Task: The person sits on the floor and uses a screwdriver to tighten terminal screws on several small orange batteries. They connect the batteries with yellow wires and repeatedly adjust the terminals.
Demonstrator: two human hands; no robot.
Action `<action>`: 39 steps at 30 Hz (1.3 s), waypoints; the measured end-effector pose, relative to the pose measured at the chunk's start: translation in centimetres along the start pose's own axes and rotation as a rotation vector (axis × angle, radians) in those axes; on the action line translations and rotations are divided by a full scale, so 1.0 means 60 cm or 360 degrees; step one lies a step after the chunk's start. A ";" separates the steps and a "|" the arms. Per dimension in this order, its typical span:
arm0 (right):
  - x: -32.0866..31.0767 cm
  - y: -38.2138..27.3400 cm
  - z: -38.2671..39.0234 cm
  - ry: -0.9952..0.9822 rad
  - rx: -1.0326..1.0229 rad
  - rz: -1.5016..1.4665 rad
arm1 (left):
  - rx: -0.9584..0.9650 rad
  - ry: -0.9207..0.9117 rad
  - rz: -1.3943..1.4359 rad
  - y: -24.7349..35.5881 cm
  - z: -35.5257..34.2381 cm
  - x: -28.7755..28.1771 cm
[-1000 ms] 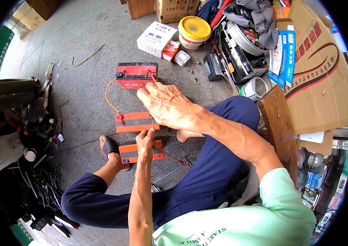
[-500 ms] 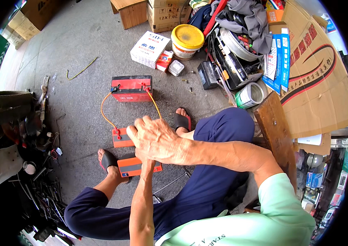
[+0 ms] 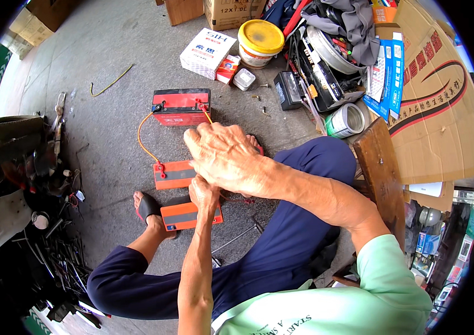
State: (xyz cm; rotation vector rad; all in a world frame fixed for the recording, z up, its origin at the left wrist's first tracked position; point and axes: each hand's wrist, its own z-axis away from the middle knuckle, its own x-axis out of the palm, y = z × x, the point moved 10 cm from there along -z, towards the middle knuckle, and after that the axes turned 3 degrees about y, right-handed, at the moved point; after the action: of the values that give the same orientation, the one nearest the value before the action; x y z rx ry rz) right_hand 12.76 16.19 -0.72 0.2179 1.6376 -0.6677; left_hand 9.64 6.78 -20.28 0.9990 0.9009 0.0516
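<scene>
Mid batt. [image 3: 173, 174] lies on floor [image 3: 111, 206], yellow wire [image 3: 139, 137] on its L end. Your L hand [image 3: 204, 192] & R hand [image 3: 227, 157] meet over its R end; grip hidden, can't tell. Steady batt.; avoid shorts.

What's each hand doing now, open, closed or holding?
Left hand: fingers curled beside the middle orange battery; any grip hidden, cannot tell.
Right hand: bent over the left, fingertips hidden; cannot tell whether it holds anything.

Batts [image 3: 171, 175] on flr [image 3: 105, 134], tyres [image 3: 6, 129] L, bucket [image 3: 261, 40] behind R
</scene>
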 end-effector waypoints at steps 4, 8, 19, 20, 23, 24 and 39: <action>0.018 0.010 -0.003 -0.0253 0.0030 -0.0028 | -0.0185 -0.0052 0.0052 -0.014 -0.003 0.003; -0.013 -0.025 0.006 0.0187 -0.0301 -0.0141 | -0.0096 0.0156 0.0544 -0.011 -0.008 -0.006; -0.022 -0.035 0.007 0.0220 -0.0335 -0.0124 | -0.0253 0.0136 0.1087 -0.029 -0.022 0.014; -0.020 -0.035 0.006 0.0181 -0.0310 -0.0149 | -0.0190 0.0155 0.1148 -0.022 -0.023 0.010; 0.002 -0.017 0.000 -0.0196 -0.0005 0.0023 | -0.0515 0.0117 0.1491 -0.043 -0.017 0.025; 0.006 -0.011 -0.001 -0.0243 0.0025 0.0020 | -0.0490 0.0070 0.1393 -0.042 -0.018 0.027; -0.068 0.014 -0.008 0.0191 -0.0114 -0.0195 | -0.0682 -0.0292 0.1248 -0.026 0.001 0.020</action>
State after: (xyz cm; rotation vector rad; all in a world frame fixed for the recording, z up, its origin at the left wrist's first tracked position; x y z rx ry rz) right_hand 13.57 18.05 2.94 0.1081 1.7979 -0.6986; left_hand 9.95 6.38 -22.19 0.8790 0.2661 0.7707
